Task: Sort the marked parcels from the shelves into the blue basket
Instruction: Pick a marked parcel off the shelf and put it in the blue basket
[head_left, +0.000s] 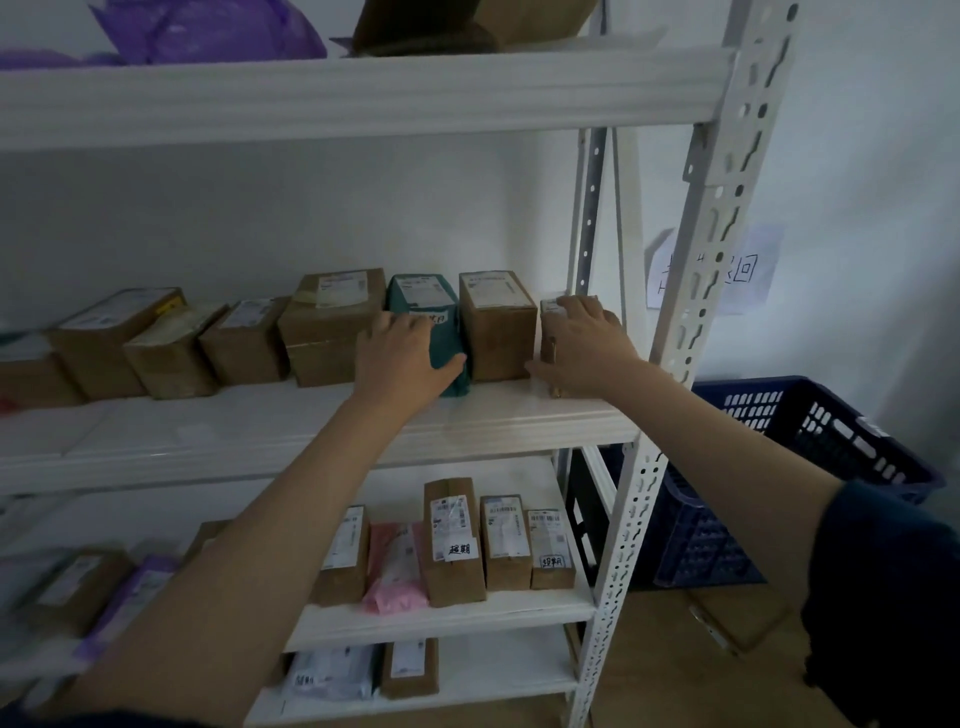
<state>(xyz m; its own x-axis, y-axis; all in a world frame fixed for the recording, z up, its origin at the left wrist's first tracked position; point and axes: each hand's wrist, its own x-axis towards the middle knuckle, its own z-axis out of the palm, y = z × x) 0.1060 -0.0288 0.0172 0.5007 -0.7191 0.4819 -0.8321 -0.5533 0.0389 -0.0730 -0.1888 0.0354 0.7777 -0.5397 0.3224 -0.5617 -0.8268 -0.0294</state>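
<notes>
Head view: hands (402, 358) on parcels (431, 332).

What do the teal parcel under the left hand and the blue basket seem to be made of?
Teal parcel: probably a soft plastic mailer, slightly glossy, with rounded, creased edges where the left hand grips it. Blue basket: looks like rigid moulded plastic, with slotted lattice walls.

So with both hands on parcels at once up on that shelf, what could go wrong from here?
1. The teal parcel in the left hand stands tight against the brown box; pulling it may drag or tip that box off the shelf edge.
2. The right hand covers the small end box, so any mark is hidden; it might be unmarked.
3. The blue basket sits behind the shelf post, which a carried parcel could clip.
</notes>
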